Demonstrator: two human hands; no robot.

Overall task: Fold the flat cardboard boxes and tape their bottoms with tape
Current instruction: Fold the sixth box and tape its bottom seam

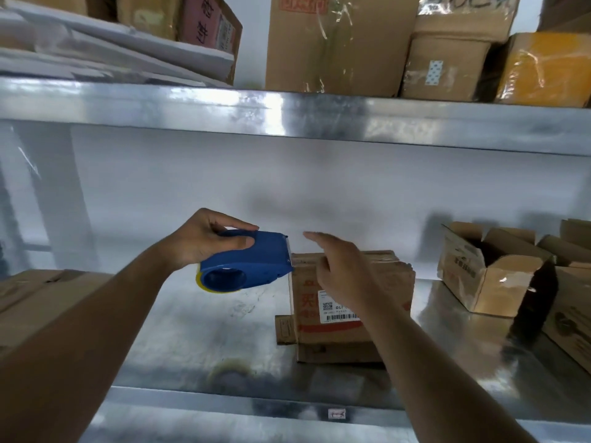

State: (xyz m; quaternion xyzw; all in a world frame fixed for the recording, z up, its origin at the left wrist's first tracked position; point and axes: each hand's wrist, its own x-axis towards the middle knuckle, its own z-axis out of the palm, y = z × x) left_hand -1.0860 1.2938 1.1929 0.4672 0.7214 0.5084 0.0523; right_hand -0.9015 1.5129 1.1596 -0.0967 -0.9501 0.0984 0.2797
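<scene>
A small cardboard box with red print and a white barcode label stands on the metal shelf. My left hand grips a blue tape dispenser with a yellowish roll inside. The dispenser's front edge sits at the box's top left corner. My right hand hovers over the top of the box with its fingers stretched out. It holds nothing. A strip of clear tape seems to run down the box's left side.
Open cardboard boxes stand at the right of the shelf. A flat brown box lies at the left. The upper shelf carries several taped cartons and white sheets. A roll-shaped mark shows near the shelf's front edge.
</scene>
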